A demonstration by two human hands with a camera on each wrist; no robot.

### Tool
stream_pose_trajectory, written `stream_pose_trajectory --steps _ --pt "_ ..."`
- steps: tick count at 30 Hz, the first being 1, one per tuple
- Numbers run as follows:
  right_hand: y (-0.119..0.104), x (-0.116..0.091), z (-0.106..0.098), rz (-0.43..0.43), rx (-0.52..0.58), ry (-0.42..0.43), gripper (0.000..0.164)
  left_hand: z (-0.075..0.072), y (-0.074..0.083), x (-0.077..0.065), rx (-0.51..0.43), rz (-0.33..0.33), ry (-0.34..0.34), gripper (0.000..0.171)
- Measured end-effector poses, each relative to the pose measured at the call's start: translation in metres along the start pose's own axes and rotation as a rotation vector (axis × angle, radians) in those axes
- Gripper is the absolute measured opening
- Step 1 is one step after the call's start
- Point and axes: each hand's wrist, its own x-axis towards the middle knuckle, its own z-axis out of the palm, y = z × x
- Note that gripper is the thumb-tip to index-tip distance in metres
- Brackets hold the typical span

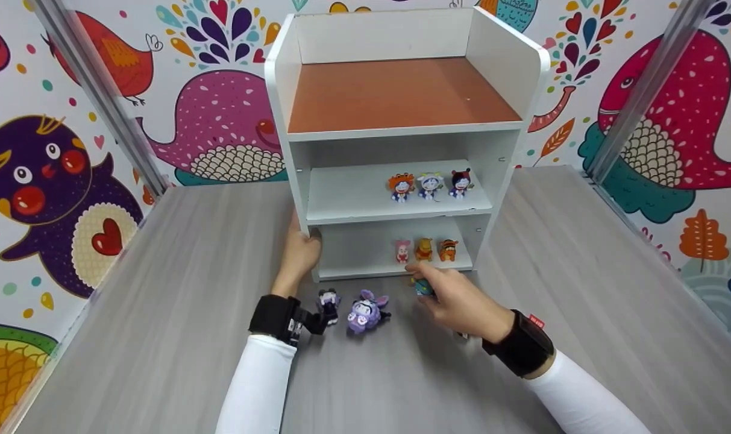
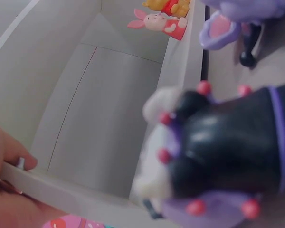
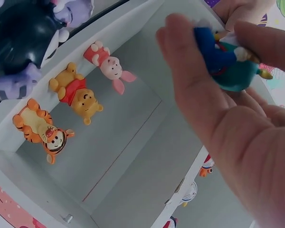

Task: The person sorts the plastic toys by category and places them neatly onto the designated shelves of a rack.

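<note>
My left hand grips the front edge of the white shelf unit's left side panel, low down. In my right hand, thumb and fingers pinch a small blue-and-teal figurine, held just in front of the bottom shelf. On that shelf stand a pink piglet figurine, a yellow bear figurine in a red top and an orange striped tiger figurine, side by side toward the right. A purple long-eared figurine and a black-and-lilac figurine lie on the grey table before the unit.
Three small figurines with orange, pale and dark headgear stand on the middle shelf's right half. The top compartment has a brown base. Patterned walls enclose the table. A small thing peeks out under my right wrist.
</note>
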Motion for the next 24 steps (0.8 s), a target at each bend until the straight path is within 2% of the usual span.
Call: stream_pose_trajectory --steps 10,20,24 --pt "-0.0013 -0.0022 -0.0023 0.021 -0.081 -0.01 0.033 0.001 -0.0006 0.0008 0.005 0.024 0.008 0.078" --pt "-0.0011 -0.0011 -0.0063 0.004 0.007 -0.027 0.03 0.0013 -0.0027 0.001 -0.027 0.034 0.003 0.078" --pt "-0.0004 -0.0005 -0.0062 -0.033 -0.012 -0.008 0.03 0.001 -0.0025 0.0009 -0.025 0.041 0.001 0.079"
